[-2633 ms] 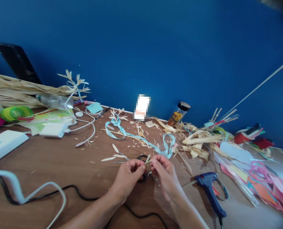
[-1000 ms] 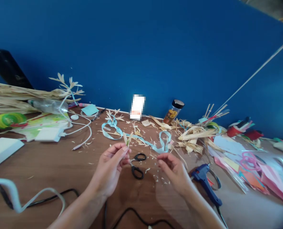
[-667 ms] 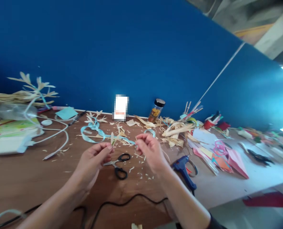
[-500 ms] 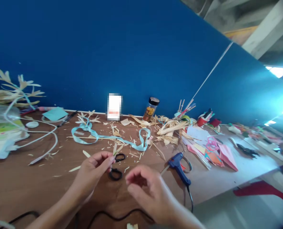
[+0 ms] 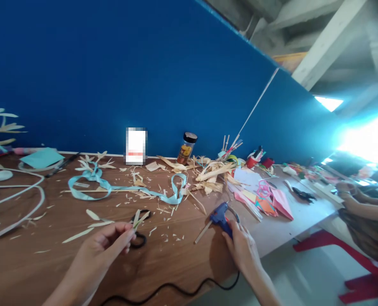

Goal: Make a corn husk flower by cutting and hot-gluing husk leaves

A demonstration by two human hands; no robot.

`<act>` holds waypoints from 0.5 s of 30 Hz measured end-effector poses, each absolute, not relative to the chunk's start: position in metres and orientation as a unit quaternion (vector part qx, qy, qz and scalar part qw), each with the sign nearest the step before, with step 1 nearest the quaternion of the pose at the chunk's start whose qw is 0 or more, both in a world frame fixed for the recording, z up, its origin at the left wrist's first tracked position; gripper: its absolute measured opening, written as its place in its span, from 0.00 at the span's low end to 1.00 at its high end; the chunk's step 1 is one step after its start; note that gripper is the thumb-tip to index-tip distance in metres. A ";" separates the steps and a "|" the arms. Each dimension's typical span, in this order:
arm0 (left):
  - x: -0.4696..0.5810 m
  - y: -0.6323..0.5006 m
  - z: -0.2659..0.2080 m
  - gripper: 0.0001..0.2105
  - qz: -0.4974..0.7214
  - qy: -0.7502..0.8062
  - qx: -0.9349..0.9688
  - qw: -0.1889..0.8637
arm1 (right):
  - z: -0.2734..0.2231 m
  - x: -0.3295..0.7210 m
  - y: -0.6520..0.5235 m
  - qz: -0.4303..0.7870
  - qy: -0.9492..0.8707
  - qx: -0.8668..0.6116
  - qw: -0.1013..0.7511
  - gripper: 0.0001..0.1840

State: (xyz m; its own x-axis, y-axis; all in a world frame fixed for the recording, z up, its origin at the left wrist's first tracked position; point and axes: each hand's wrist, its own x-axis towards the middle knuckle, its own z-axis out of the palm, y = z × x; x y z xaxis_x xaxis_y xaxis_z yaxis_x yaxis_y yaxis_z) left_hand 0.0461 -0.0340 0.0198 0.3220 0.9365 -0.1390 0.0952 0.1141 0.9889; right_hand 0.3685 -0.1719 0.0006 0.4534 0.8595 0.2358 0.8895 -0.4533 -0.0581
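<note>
R hand [image 5: 244, 246] is wrapped round the handle of the glue gun [image 5: 220, 214]; L hand [image 5: 112, 242] pinches pale slips [image 5: 138, 219] betw. thumb & fingers, above the scissors [image 5: 145, 240]. Risks: black cord [image 5: 169, 284] lies loose nr the table's front — a quick pull could snag it; nozzle, if hot, might burn; slips could slide if the pinch slackens. Brown table [image 5: 32, 272] w/ ribbon [image 5: 169, 199], dry husks [image 5: 216, 172], jar [image 5: 186, 151]; blue wall [image 5: 96, 76] behind, another person [image 5: 369, 231] far R.
</note>
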 end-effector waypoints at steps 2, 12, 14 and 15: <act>0.043 -0.034 0.018 0.11 0.360 0.464 0.565 0.580 | -0.005 0.373 -0.176 -0.079 -0.525 -0.835 0.145 0.12; 0.028 -0.025 -0.011 0.16 0.349 0.484 0.526 0.606 | -0.018 0.408 -0.209 -0.131 -0.482 -0.837 0.224 0.15; 0.030 -0.027 -0.010 0.16 0.373 0.489 0.518 0.595 | -0.021 0.410 -0.211 -0.123 -0.499 -0.831 0.215 0.14; 0.032 -0.029 -0.009 0.15 0.383 0.490 0.516 0.589 | -0.022 0.410 -0.212 -0.122 -0.505 -0.828 0.212 0.14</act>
